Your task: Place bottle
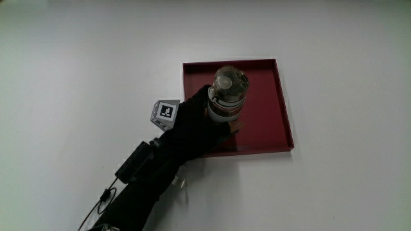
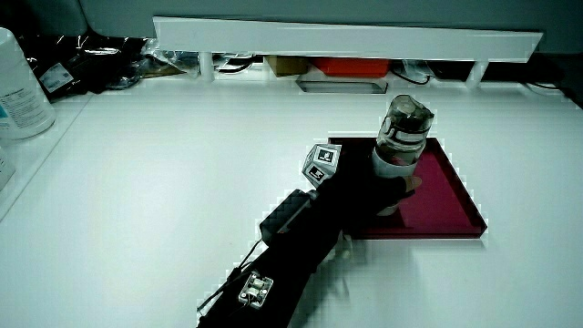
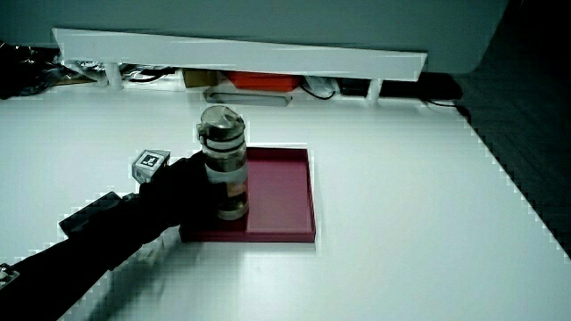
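Observation:
A clear bottle (image 1: 228, 93) with a grey cap and a white and dark red label stands upright in the dark red square tray (image 1: 266, 115). In both side views the bottle (image 2: 402, 141) (image 3: 224, 165) rises well above the tray rim (image 2: 451, 196) (image 3: 285, 192). The gloved hand (image 1: 196, 125) is wrapped round the bottle's lower body, over the part of the tray nearest the person. The patterned cube (image 1: 165, 113) sits on the back of the hand (image 2: 351, 187) (image 3: 183, 192). The bottle's base is hidden by the fingers.
A low white partition (image 2: 346, 38) (image 3: 241, 55) runs along the table's edge farthest from the person, with cables and boxes under it. A large white container (image 2: 20, 87) stands at the table's edge in a side view. A black unit (image 1: 133, 162) is strapped to the forearm.

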